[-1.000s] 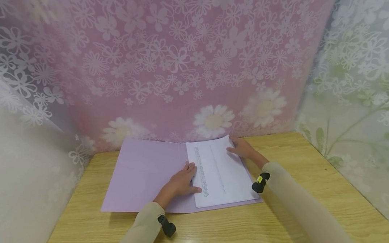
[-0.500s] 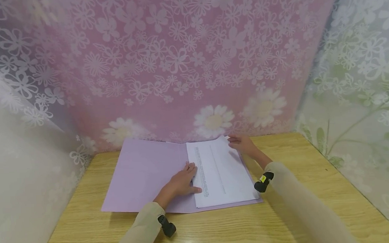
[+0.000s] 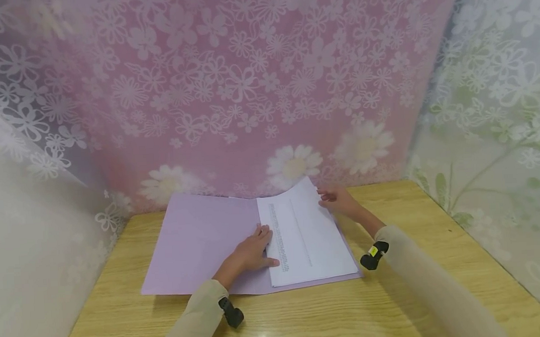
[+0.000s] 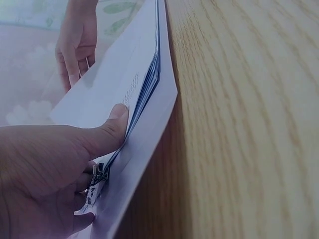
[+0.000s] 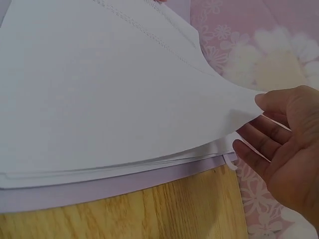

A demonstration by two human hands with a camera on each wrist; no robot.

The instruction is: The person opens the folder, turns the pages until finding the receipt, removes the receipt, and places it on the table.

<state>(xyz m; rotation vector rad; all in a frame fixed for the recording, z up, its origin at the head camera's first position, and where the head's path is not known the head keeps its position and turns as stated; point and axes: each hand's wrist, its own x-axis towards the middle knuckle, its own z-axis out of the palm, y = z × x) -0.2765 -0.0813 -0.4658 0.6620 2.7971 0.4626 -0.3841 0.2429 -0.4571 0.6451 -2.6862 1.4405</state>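
Note:
A lilac folder [image 3: 196, 237] lies spread on the table, with a stack of white printed papers [image 3: 320, 246] on its right half. My left hand [image 3: 253, 250] rests on the papers' left edge near the fold, its thumb laid on the top page. In the left wrist view, a small metal clip [image 4: 101, 172] shows beside the fingers of that hand. At the far right corner, my right hand [image 5: 294, 144] pinches a top sheet [image 5: 129, 94], thumb above and fingers below. That corner is bent upward, apart from the pages beneath.
The wooden table [image 3: 299, 318] extends in front of the folder and to its right. A pink flowered backdrop [image 3: 248, 89] stands close behind the folder's far edge. Pale flowered sheets hang at the left and right sides.
My right hand has shifted slightly to the right, and the sheet's far right corner has risen. The left hand stays in place on the papers.

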